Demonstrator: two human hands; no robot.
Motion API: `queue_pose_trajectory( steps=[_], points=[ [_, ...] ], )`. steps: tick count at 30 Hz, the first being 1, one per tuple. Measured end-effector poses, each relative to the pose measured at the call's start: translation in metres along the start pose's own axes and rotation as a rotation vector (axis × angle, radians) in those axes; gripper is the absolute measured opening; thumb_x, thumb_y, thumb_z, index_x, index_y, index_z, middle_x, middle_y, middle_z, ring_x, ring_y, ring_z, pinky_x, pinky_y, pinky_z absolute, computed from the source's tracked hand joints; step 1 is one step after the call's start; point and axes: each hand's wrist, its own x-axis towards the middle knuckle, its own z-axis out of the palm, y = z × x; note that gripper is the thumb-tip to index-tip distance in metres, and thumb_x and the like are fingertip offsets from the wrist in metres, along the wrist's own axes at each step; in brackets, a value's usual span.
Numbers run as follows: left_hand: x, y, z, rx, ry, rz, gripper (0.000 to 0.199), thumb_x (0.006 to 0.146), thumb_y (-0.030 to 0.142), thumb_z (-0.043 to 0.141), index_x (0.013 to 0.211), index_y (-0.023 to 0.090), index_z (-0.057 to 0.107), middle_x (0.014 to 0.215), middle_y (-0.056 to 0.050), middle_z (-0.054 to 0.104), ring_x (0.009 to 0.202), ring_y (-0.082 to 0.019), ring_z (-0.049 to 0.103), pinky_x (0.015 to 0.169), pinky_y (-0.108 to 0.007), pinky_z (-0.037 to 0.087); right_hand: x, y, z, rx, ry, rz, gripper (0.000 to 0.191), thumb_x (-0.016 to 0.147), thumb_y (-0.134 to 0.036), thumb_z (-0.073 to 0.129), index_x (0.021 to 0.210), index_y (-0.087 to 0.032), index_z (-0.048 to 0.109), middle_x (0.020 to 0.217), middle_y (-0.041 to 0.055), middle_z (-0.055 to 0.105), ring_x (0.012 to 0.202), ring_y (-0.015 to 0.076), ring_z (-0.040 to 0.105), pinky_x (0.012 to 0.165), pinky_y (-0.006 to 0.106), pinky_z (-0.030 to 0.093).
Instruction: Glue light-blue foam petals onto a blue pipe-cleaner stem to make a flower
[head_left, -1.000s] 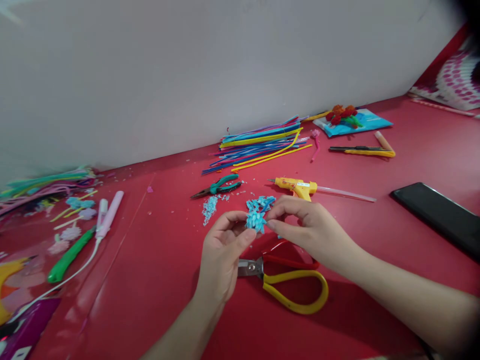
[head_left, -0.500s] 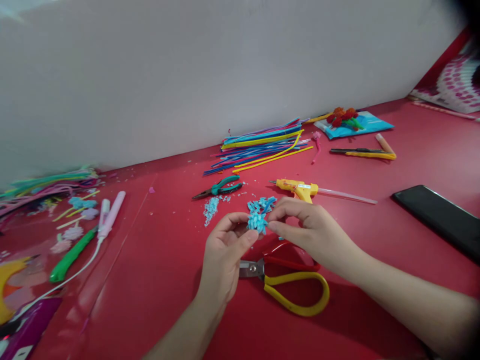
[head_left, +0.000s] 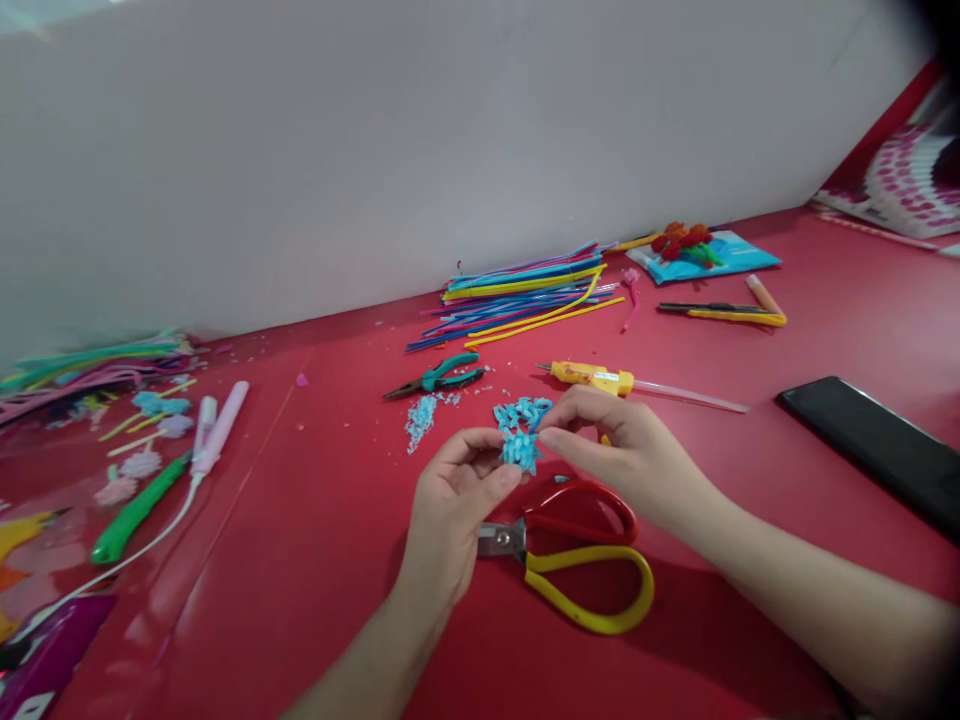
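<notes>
A light-blue flower with many small pointed petals sits between the thumb and fingers of my left hand. My right hand is close on its right side, thumb and forefinger pinched on a small blue piece at the flower's edge. The fingertips partly hide this piece. Just behind the flower, a heap of loose blue petals lies on the table. Scissors with one red and one yellow handle lie below my hands, their blades partly behind my left hand. A yellow glue gun with a clear stick is partly covered by my right hand.
Pliers and blue fluff clippings lie behind my hands. Farther back are bundled pipe cleaners. A black phone is at the right. A pink heating tool with a cord and a green-handled tool lie left.
My right fingertips have shifted slightly up against the flower, which is tilted a little differently. More of the scissors' red handle shows. The view has shifted slightly.
</notes>
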Motion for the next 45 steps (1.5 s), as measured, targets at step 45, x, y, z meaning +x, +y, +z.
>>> queue_pose_trajectory(
  steps=[45],
  points=[
    [0.007,-0.003,-0.004,0.180,0.005,-0.102,0.037,0.080,0.039,0.056,0.054,0.016,0.045,0.048,0.006,0.042,0.040,-0.005,0.035,0.042,-0.019,0.026,-0.011,0.006,0.017,-0.159,0.014,0.008,0.032,0.089,-0.034,0.045,0.065,-0.018,0.059,0.051,-0.0027,0.059,0.047,0.0084,0.048,0.050,0.018,0.038]
  ],
)
